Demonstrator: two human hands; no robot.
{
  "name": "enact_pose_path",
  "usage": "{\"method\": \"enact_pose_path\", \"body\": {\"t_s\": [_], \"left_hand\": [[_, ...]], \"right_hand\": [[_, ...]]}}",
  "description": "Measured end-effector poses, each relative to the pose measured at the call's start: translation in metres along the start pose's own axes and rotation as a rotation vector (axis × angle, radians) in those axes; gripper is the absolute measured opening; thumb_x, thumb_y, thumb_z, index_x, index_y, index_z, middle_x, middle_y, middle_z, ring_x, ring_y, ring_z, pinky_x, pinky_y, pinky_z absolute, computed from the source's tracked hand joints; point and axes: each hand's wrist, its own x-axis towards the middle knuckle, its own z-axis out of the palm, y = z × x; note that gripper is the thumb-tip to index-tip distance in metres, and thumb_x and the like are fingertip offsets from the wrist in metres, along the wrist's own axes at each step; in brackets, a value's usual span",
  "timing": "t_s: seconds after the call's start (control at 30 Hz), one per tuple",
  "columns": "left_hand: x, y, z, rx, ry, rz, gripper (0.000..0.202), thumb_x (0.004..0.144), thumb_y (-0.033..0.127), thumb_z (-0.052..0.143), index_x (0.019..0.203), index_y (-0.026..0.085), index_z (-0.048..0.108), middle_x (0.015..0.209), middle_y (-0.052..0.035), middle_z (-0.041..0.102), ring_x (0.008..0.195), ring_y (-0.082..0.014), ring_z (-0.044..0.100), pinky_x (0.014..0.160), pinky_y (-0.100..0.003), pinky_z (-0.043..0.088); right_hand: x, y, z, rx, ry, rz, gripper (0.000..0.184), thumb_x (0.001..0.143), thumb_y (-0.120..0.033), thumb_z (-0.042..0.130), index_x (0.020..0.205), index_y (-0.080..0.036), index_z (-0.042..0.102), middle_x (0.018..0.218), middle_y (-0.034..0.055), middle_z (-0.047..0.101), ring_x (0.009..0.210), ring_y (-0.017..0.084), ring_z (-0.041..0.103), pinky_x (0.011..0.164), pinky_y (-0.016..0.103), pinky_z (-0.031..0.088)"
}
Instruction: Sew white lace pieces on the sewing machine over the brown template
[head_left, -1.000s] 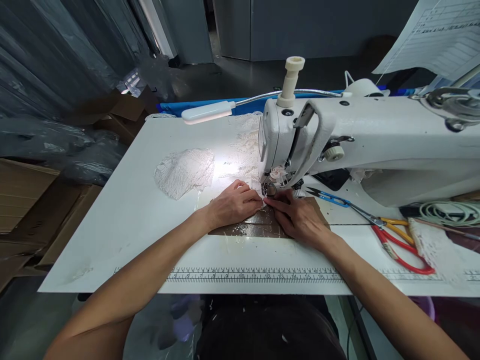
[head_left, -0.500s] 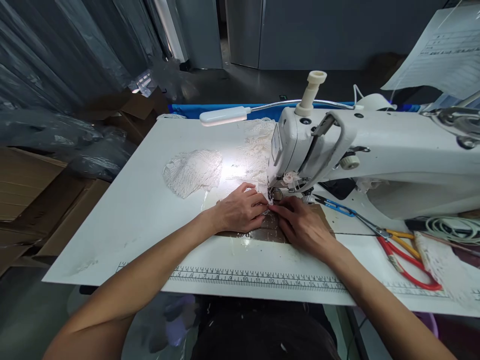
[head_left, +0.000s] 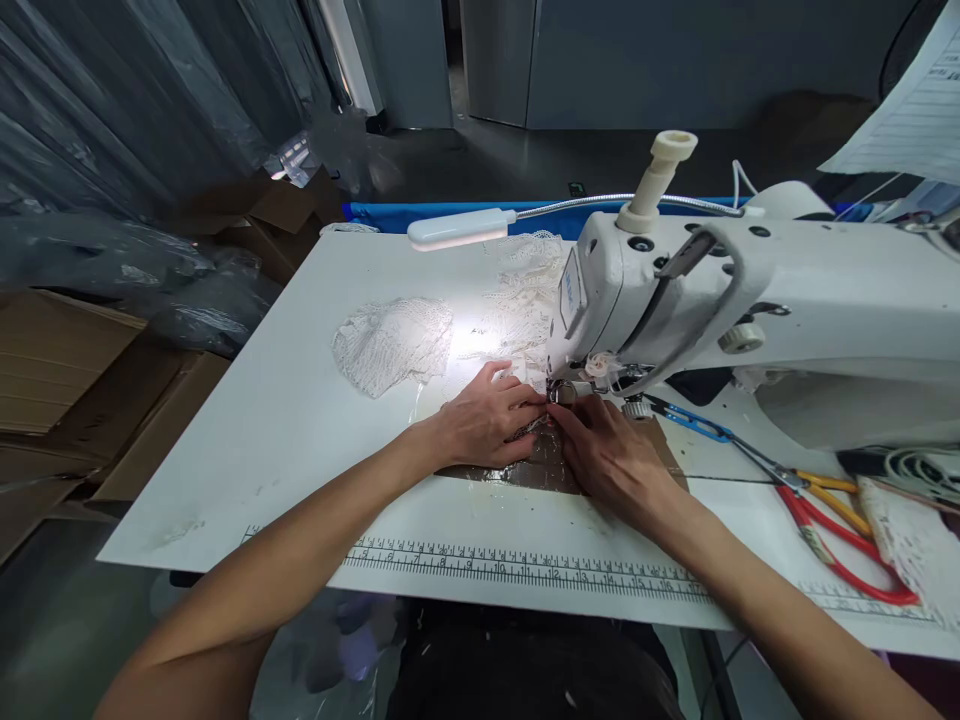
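My left hand (head_left: 487, 421) and my right hand (head_left: 611, 455) rest side by side on the brown taped patch (head_left: 544, 462) of the table, fingertips meeting at the presser foot (head_left: 561, 392) of the white sewing machine (head_left: 750, 310). Both hands have their fingers drawn together, pinching a small piece of white lace right under the needle. The piece is mostly hidden by my fingers. More white lace (head_left: 525, 300) trails away behind the machine head, lit by the lamp.
A loose lace piece (head_left: 394, 343) lies left of the hands. Blue thread snips (head_left: 694, 422) and red and yellow scissors (head_left: 832, 525) lie to the right. A gooseneck lamp (head_left: 459, 228) hangs over the white table (head_left: 270, 430). A printed ruler (head_left: 525, 568) runs along the front edge. Cardboard boxes (head_left: 67, 390) stand left.
The view has shifted so the machine sits further right. My hands stay pinched at the presser foot, with the fingertips a little closer to the needle.
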Motion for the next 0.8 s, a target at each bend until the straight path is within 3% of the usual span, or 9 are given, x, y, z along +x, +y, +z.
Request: {"method": "enact_pose_path", "body": {"t_s": [0.2, 0.37, 0.57, 0.7, 0.8], "left_hand": [[0.000, 0.000, -0.002, 0.024, -0.034, -0.030, 0.024, 0.088, 0.029, 0.051, 0.100, 0.016, 0.068, 0.117, -0.0096, 0.063, 0.090, -0.0223, 0.060, 0.102, -0.053, 0.035], [0.002, -0.001, -0.004, 0.031, -0.076, -0.043, 0.029, 0.090, 0.034, 0.050, 0.106, 0.016, 0.066, 0.121, -0.0093, 0.060, 0.093, -0.0231, 0.058, 0.101, -0.051, 0.034], [0.004, -0.001, -0.005, 0.044, -0.099, -0.081, 0.037, 0.089, 0.039, 0.049, 0.113, 0.014, 0.062, 0.115, -0.0110, 0.060, 0.088, -0.0227, 0.055, 0.088, -0.045, 0.038], [0.005, -0.002, -0.004, 0.059, -0.110, -0.083, 0.043, 0.089, 0.043, 0.048, 0.117, 0.012, 0.060, 0.108, -0.0120, 0.060, 0.086, -0.0229, 0.053, 0.081, -0.041, 0.037], [0.005, -0.003, -0.004, 0.043, -0.114, -0.090, 0.045, 0.089, 0.043, 0.048, 0.120, 0.012, 0.058, 0.106, -0.0115, 0.059, 0.088, -0.0238, 0.053, 0.080, -0.041, 0.037]], "right_hand": [[-0.001, -0.006, -0.001, -0.136, 0.008, 0.036, 0.043, 0.086, -0.012, 0.043, 0.127, -0.016, 0.052, 0.109, 0.0186, 0.057, 0.085, 0.027, 0.054, 0.069, 0.038, 0.046], [-0.002, 0.000, -0.002, -0.089, 0.031, 0.038, 0.038, 0.089, -0.020, 0.046, 0.125, -0.021, 0.056, 0.104, 0.0156, 0.062, 0.084, 0.027, 0.057, 0.069, 0.037, 0.044], [-0.004, 0.028, -0.005, 0.333, 0.011, 0.049, 0.034, 0.097, -0.035, 0.037, 0.120, -0.022, 0.059, 0.110, 0.0119, 0.062, 0.092, 0.026, 0.060, 0.075, 0.038, 0.049], [0.005, 0.044, -0.004, 0.578, 0.064, 0.127, 0.032, 0.096, -0.033, 0.035, 0.096, -0.018, 0.064, 0.095, 0.0104, 0.066, 0.089, 0.025, 0.062, 0.077, 0.039, 0.051], [0.009, 0.046, -0.003, 0.576, 0.115, 0.205, 0.031, 0.095, -0.032, 0.036, 0.094, -0.018, 0.064, 0.083, 0.0102, 0.066, 0.082, 0.027, 0.062, 0.075, 0.041, 0.052]]}}
